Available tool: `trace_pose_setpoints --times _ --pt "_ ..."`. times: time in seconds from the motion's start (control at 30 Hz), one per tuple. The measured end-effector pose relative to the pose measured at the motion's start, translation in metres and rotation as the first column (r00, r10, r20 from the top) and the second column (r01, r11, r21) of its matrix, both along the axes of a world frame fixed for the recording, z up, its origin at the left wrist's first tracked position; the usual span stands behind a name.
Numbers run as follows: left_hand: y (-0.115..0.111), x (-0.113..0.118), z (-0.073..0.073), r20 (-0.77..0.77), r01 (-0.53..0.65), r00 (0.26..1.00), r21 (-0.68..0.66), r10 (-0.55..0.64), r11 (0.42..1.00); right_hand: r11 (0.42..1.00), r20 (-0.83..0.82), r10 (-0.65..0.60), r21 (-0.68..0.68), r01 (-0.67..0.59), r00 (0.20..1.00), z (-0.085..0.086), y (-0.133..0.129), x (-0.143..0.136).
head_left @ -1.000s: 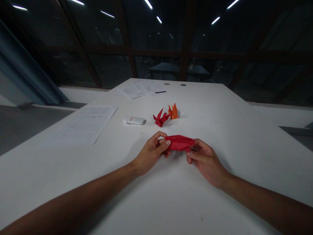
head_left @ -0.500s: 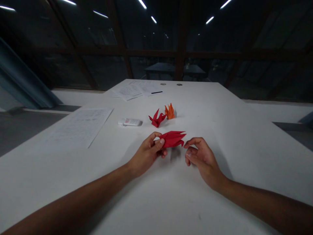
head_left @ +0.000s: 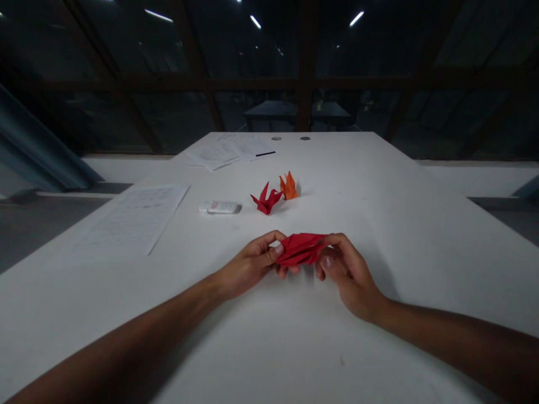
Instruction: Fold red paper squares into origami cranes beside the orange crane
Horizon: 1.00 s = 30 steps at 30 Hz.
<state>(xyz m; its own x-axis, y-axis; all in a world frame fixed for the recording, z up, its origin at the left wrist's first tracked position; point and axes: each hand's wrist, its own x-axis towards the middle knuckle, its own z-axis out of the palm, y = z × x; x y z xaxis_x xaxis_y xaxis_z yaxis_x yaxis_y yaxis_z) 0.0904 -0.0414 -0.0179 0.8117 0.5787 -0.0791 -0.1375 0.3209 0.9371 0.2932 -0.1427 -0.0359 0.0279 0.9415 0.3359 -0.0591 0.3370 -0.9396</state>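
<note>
Red folded paper (head_left: 301, 248): held between the two hands, just above the counter (head_left: 421, 269); one piece.
Left hand (head_left: 248, 268): clasped on the paper's left end, thumb laid on top, some fingers curled beneath.
Right hand (head_left: 356, 280): bent round the right end, which is taken between forefinger and thumb; the exact contact is partly hidden.
Change: half a second ago the right hand was held apart and the pointed tips were bared; now that end is covered by its fingers, while the left end has been kept gripped.
Long axis: laid crosswise, from left hand to right hand, the narrowing end turned toward the right.
Finished figures: two, stood beyond the hands; one red crane (head_left: 266, 201) and, just behind it, one orange crane (head_left: 289, 186).
White container (head_left: 219, 207): one, laid beyond the left hand.
Papers: one printed sheet (head_left: 128, 219) left of the left hand; several overlapped sheets (head_left: 223, 151) farther beyond, their number not readable.
</note>
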Motion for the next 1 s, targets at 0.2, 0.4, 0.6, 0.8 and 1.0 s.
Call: trace_pose_setpoints --times 0.2,0.4,0.6,0.8,1.0 --pt "0.002 0.001 0.003 -0.078 0.085 0.994 0.045 -0.081 0.995 1.000 0.063 -0.009 0.009 0.008 0.998 -0.002 -0.005 0.000" --pt "-0.003 0.004 0.007 -0.179 0.073 0.983 0.236 -0.030 0.969 0.996 0.127 -0.091 0.031 0.088 0.988 -0.003 0.000 0.000" --pt "-0.014 0.007 0.005 -0.219 -0.070 0.960 0.414 0.174 0.907 0.986 0.235 -0.164 0.076 0.150 0.958 -0.001 0.002 0.001" --pt "-0.014 0.004 0.001 -0.129 -0.160 0.960 0.475 0.249 0.865 0.987 0.262 -0.153 -0.002 0.159 0.953 -0.001 0.002 0.002" --pt "-0.016 0.004 -0.003 -0.208 -0.096 0.950 0.513 0.233 0.853 0.993 0.267 -0.109 -0.009 0.115 0.957 0.003 0.001 0.002"
